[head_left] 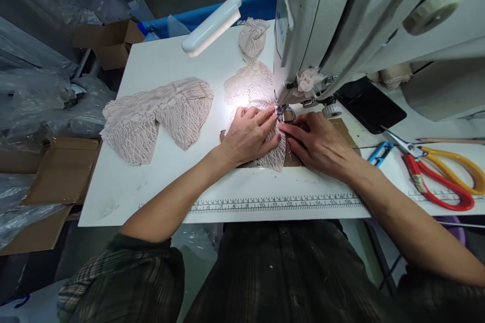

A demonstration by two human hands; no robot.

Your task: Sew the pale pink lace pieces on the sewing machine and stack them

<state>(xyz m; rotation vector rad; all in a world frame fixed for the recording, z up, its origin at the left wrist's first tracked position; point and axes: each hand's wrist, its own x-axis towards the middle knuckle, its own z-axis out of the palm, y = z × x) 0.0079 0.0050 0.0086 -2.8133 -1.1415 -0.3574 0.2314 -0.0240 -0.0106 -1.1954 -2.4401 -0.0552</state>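
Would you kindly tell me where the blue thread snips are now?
In the head view, the blue thread snips lie on the table, toward the right, between the right hand and the scissors.

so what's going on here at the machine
A person is at a sewing machine, left hand and right hand pressed flat on a pale lace piece right at the presser foot. More lace pieces lie on the table to the left, scissors to the right.

Sewing machine [359, 15] runs off the top and right edges; lace [275, 160] under the left hand [248, 135] and right hand [320, 144] is mostly covered, needle not discernible.
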